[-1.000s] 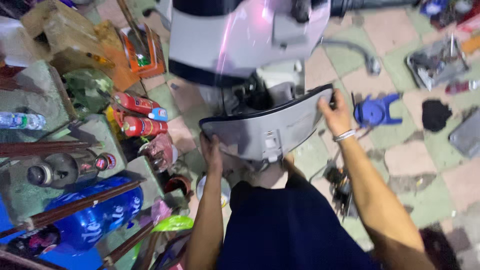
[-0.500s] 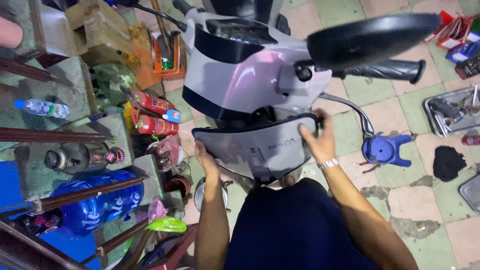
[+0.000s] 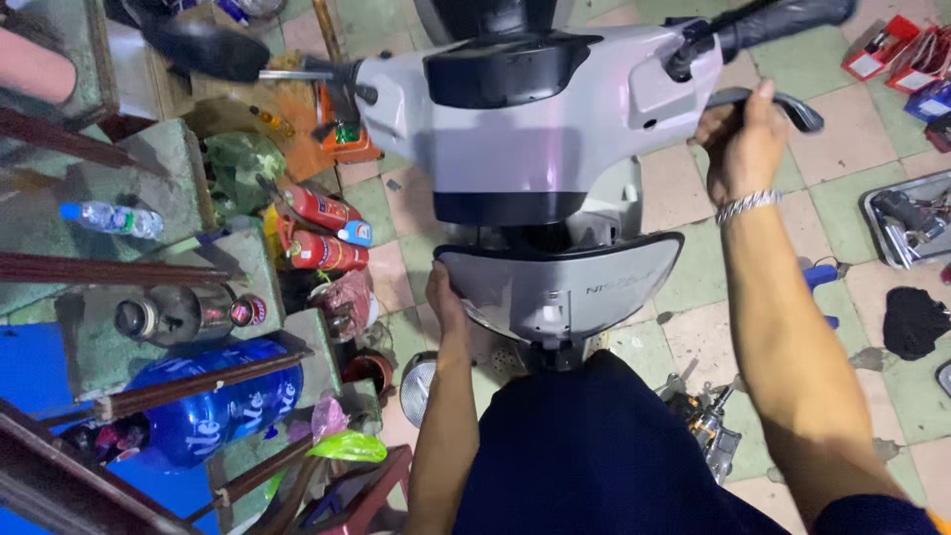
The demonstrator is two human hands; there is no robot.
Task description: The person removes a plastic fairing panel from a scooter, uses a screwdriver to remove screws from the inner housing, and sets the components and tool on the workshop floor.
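Head view: scooter (image 3: pixel 535 129) stands on checkered pink-and-green tiled floor (image 3: pixel 684 287).

Both bare arms reach forward from the body. The left hand (image 3: pixel 445 294) sits low and close in, forearm running straight up, fingers curled around an edge with the thumb side showing. The right hand (image 3: pixel 741 149) stretches much farther out and higher, arm nearly straight, fingers wrapped in a closed grip, knuckles up, a silver bracelet at the wrist.

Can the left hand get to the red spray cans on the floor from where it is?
Probably yes: the left hand grips the grey scooter panel, and the red spray cans lie close beside it with nothing between.
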